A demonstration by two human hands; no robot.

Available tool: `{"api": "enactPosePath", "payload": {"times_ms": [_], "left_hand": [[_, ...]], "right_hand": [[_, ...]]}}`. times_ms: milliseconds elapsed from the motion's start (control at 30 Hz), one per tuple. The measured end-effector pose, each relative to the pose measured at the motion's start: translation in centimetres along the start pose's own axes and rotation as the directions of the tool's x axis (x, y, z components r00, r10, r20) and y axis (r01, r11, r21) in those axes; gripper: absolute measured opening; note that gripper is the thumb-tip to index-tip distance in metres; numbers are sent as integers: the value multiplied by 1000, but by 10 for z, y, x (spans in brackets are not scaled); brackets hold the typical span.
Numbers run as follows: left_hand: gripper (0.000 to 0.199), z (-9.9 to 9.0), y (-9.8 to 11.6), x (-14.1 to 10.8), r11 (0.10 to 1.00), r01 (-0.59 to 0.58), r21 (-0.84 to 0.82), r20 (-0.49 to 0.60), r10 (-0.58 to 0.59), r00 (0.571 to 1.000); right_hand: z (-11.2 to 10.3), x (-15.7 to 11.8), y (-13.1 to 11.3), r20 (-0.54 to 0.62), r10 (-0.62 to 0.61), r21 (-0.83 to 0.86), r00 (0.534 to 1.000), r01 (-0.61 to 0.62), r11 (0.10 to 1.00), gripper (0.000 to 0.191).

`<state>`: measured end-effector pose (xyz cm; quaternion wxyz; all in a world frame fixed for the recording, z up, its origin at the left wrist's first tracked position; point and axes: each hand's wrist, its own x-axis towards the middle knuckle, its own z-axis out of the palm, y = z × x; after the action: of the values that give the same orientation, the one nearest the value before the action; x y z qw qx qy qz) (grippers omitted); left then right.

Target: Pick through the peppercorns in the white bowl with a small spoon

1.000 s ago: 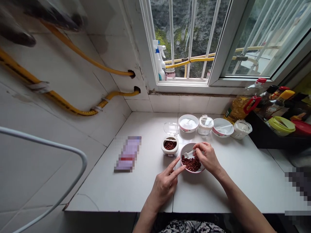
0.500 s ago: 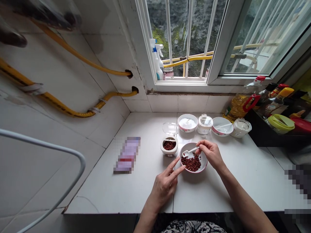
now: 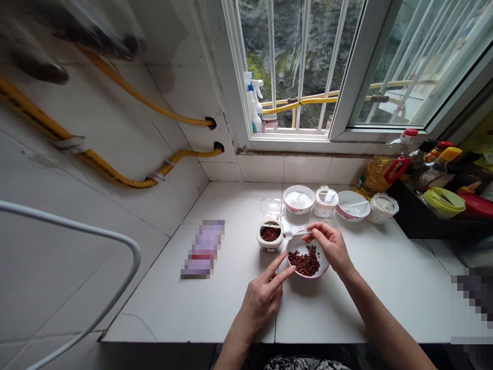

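Observation:
A white bowl with a pink rim holds dark red peppercorns. Two outstretched, spread fingers of my left hand rest against its left rim; the other fingers are curled beneath the palm. Pinched in the fingers of my right hand is a small white spoon, held above the bowl's back edge. Its scoop end is beside the right side of an open seasoning jar. More of the red peppercorns lie in the jar, and its clear lid stands raised behind. What the scoop holds is too small to tell.
Behind stand a bowl of white powder, a lidded jar, a bowl with a white spoon inside and another lidded jar. An oil bottle is at the back right. A blurred purple packet lies left.
My right hand has lifted the spoon out of the bowl and moved its scoop end up and left to the jar. My left hand stays at the bowl's rim. The view has shifted slightly.

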<state>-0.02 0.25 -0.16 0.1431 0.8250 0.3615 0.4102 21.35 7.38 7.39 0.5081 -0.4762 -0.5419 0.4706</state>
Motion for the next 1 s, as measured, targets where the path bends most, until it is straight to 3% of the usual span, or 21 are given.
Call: {"api": "enactPosePath", "payload": {"times_ms": [133,200,267,333,400,467,633,733,867,1000], "left_hand": [[64,0,0,0,1000,3,1,4,-3,1000],[64,-1,0,0,1000,8,1,10,-8,1000],[65,-1,1,0,1000,9,-1,14,-9,1000],[65,-1,1,0,1000,13,-2,16,-13,1000],[66,-1,1,0,1000,18,3,18,-18,1000],[66,0,0,-1,1000,17,6,17,-17,1000],[66,2,-3,-3,1000,9,7,3,-9,1000],[65,2,-2,-3,1000,13,15,9,-13,1000],[64,0,-1,-2,1000,10,14,8,-10,1000],[64,0,0,-1,1000,14,6,9,-14,1000]], "right_hand": [[15,-1,-3,21,-212,-168,977,212,963,18],[20,-1,-2,73,-372,-316,925,375,872,15],[23,-1,-1,173,-505,-444,845,525,726,19],[23,-1,-1,262,-567,-510,781,611,605,24],[20,-1,-3,276,-590,-526,759,633,568,25],[12,0,-7,224,-599,-528,769,612,588,23],[-16,3,-6,53,-534,-608,844,452,653,18],[-24,4,5,88,-480,-663,873,411,626,19],[-17,2,20,167,-404,-713,900,393,581,20],[-8,0,22,165,-353,-655,921,370,659,22]]}}
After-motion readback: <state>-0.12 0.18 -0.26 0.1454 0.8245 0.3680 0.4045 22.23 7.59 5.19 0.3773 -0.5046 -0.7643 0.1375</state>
